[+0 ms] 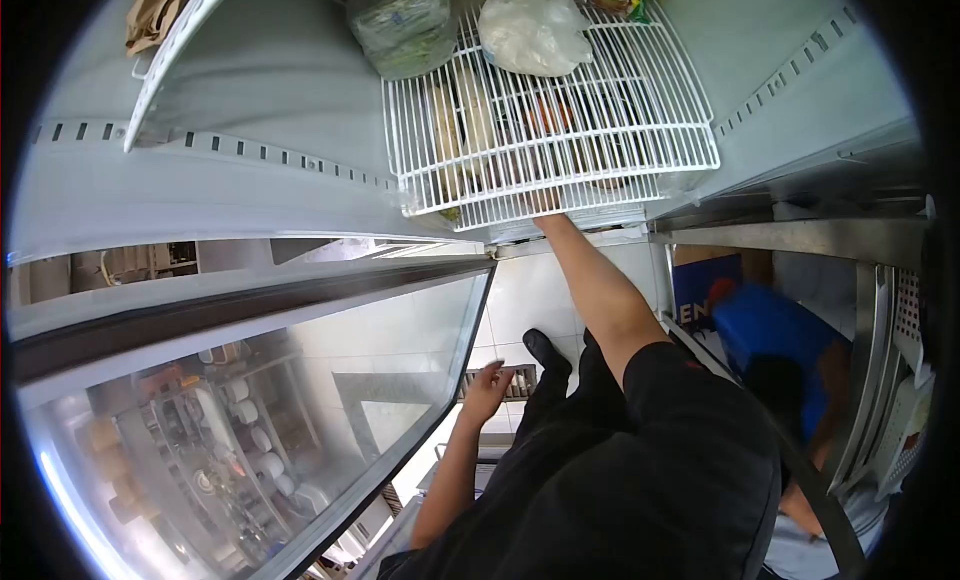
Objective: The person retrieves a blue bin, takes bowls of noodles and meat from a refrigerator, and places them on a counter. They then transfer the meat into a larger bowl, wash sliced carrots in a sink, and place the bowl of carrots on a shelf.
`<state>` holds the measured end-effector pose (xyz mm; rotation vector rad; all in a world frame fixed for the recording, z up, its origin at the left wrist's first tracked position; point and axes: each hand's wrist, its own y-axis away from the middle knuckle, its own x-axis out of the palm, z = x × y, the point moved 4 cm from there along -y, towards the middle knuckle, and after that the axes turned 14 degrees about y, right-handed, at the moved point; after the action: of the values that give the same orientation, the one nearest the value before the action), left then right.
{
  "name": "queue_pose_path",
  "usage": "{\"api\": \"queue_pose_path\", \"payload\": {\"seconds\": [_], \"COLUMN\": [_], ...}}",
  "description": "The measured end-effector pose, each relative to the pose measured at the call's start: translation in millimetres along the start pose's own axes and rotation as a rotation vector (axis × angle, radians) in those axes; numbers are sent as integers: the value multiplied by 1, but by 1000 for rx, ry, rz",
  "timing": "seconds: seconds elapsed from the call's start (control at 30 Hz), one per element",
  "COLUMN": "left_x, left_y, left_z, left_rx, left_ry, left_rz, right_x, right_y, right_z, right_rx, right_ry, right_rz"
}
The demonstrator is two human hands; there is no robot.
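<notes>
Because white wire shelving [590, 132] is screening the right grip [546, 198], its hold isn't showing, while the left grip [487, 388] is hanging loosely spread.

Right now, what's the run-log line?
right hand: under wire shelf, grip unclear | left hand: empty, near open glass door | whitish bag: on shelf

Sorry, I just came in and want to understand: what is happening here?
Someone in black is at an open fridge. Their right hand reaches under the wire shelf; whether it holds anything is hidden. The left hand is beside the glass door and looks empty. Bags sit on the shelf.
</notes>
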<state>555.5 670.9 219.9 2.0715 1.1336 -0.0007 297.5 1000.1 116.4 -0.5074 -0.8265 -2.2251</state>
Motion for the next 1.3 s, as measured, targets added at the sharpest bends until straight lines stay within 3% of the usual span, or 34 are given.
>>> {"api": "queue_pose_path", "payload": {"seconds": [0.03,0.1,0.17,0.23,0.3,0.43,0.57,0.63,0.77,0.8,0.87,0.9,0.93,0.97,1.1,1.3], "left_x": [6,14,20,21,21,32,53,58,53,49,39,32,25,19,7,25], "left_y": [-8,-43,-80,-98,-114,-126,-135,-108,-52,-42,-21,-8,11,26,61,77], "left_z": [-37,-46,-53,-79,-96,-92,-24,-15,0,14,49,52,50,48,61,36], "left_rx": [-53,42,11,-13,7,-99,9,-73,-46,-48,-56,-81,-110,-137,-154,-151], "left_ry": [68,174,446,757,846,928,979,1030,1237,1214,1164,1169,1172,1173,1059,1093], "left_rz": [5,-11,28,-62,-136,-162,-222,-283,-323,-348,-410,-413,-414,-414,-360,-301], "right_x": [-1,-4,-18,-44,-77,-118,-157,-160,-137,-129,-142,-146,-148,-122,-57,-41], "right_y": [1,12,33,55,77,159,212,223,204,180,92,47,8,-3,-50,-67], "right_z": [1,6,13,19,14,34,33,39,59,63,37,26,22,37,57,55], "right_rx": [-23,-60,-12,119,23,85,194,279,588,551,238,7,23,-135,-32,24], "right_ry": [-7,-9,129,385,606,575,742,805,848,894,866,957,912,660,295,150], "right_rz": [-31,-72,-70,-6,-36,18,189,293,727,709,570,277,130,26,16,27]}}
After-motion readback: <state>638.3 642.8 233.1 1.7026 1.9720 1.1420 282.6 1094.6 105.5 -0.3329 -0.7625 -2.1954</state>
